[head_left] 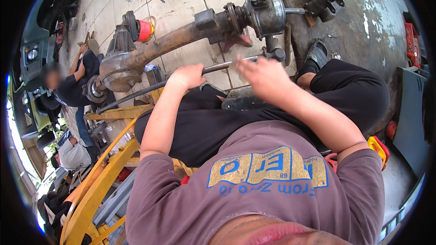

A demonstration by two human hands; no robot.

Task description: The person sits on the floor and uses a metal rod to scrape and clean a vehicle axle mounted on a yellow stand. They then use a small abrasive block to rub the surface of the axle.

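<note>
Head view: wraps left hand [187,77] round rod [218,67], slanted from lower left to upper right; has right hand [260,75], blurred, nearer the joint [277,55]; cannot tell its grip.

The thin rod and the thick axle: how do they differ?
The rod is slender; the axle is far thicker. The axle swells into a rounded housing; the rod has no such bulge in view. The left hand grips the rod, not the axle. Both look long and metallic.
</note>
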